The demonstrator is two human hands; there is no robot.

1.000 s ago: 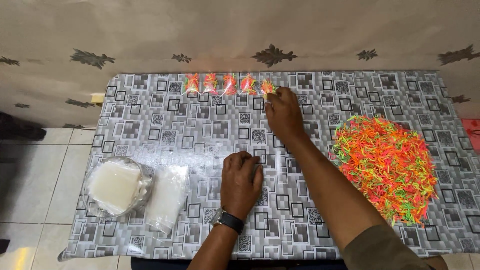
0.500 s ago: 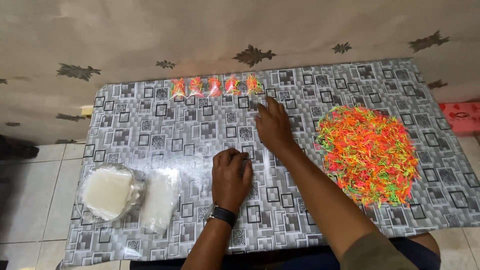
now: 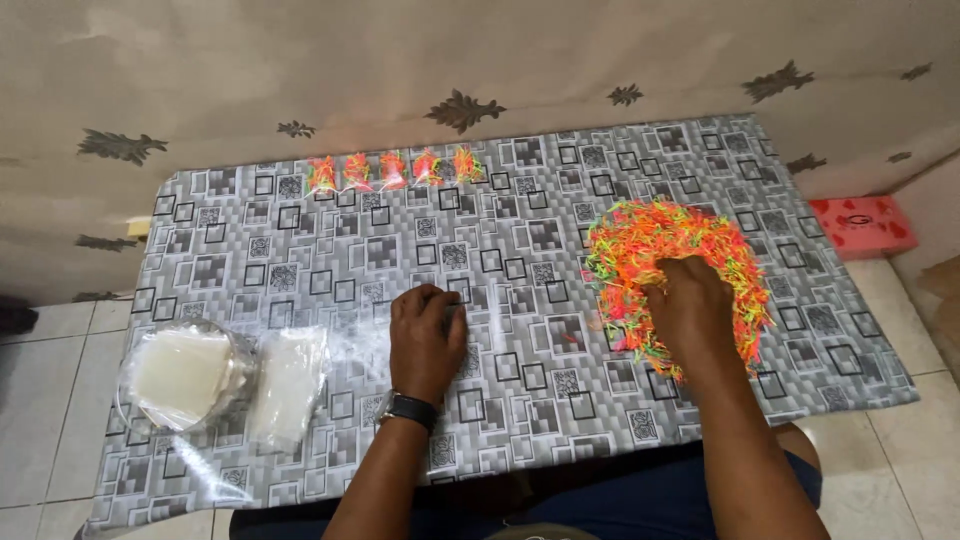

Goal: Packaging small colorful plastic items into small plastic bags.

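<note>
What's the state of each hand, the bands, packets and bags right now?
Right hand: palm down, buried in the loose pile.
Left hand: curled, resting on the table.
Loose pile: heaped, unbagged.
Filled packets: five in a row at far edge.
Round container: holds clear bags.
Bag stack: flat beside container.

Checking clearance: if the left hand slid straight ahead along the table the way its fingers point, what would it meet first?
The left hand points toward the far edge; only bare tablecloth lies ahead, then probably the row of small filled packets.
</note>
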